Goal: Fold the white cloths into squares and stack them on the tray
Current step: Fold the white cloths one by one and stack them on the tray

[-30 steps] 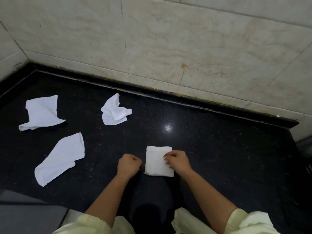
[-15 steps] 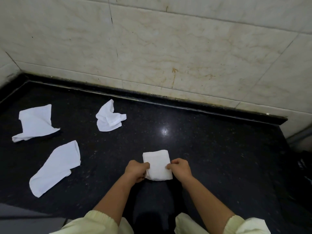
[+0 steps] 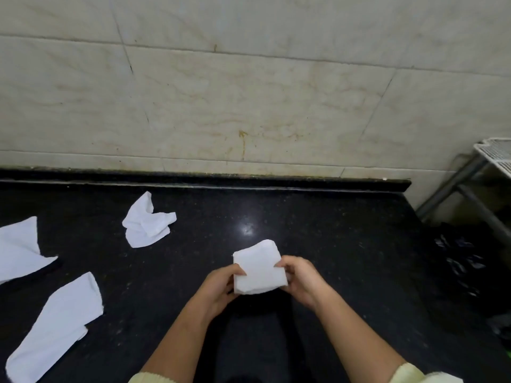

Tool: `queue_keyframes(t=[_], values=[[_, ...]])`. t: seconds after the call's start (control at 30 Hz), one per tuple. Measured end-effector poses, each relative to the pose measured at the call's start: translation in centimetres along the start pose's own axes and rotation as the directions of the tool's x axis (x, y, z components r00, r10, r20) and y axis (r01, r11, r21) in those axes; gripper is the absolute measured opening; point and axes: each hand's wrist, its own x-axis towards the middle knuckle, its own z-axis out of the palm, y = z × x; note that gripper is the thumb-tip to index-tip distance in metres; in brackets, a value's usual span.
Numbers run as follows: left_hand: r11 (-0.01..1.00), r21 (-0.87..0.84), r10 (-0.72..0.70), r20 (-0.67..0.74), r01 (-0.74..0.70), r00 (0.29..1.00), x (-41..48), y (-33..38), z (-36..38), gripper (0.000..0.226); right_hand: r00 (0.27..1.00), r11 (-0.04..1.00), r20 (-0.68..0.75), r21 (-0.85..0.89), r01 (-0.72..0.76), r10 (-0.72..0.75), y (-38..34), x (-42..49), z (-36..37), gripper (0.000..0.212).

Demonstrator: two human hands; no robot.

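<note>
Folded square (image 3: 258,268) gripped at opposite edges by left hand (image 3: 218,286) and right hand (image 3: 301,280), just above counter (image 3: 345,244). To fold: three loose cloths (image 3: 148,222). None stacked; tray unidentified.

Both hands (image 3: 218,286) (image 3: 302,280) grip folded cloth (image 3: 258,268) above counter (image 3: 345,258)

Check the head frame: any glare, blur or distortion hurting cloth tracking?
Head view: one small glare spot on the black countertop, just beyond the folded cloth; cloth whites nearly blown out, folds barely readable; wide-angle bowing curves the wall tile joints; frame slightly soft overall.
</note>
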Motion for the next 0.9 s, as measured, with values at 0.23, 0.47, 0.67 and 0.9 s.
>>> queue_keyframes(t=[0.23, 0.47, 0.67, 0.9], values=[[0.994, 0.104, -0.040, 0.136, 0.026, 0.990, -0.6, 1.4, 5.9, 0.040, 0.997, 0.996, -0.064, 0.076, 0.055, -0.050, -2.6, -3.5, -5.6, 0.025], [0.978, 0.172, 0.059, 0.296, -0.114, 0.953, -3.4, 1.8, 16.3, 0.049, 0.978, 0.980, -0.061, 0.020, 0.200, -0.198, -6.6, -8.1, -15.6, 0.028], [0.958, 0.186, 0.134, 0.383, -0.218, 0.914, -7.1, -1.3, 28.2, 0.051, 0.951, 0.953, -0.084, 0.017, 0.301, -0.299, -10.6, -13.6, -26.6, 0.034], [0.932, 0.210, 0.169, 0.466, -0.294, 0.869, -10.7, -3.7, 41.2, 0.050, 0.909, 0.913, -0.086, -0.012, 0.409, -0.408, -15.1, -19.8, -37.3, 0.024]])
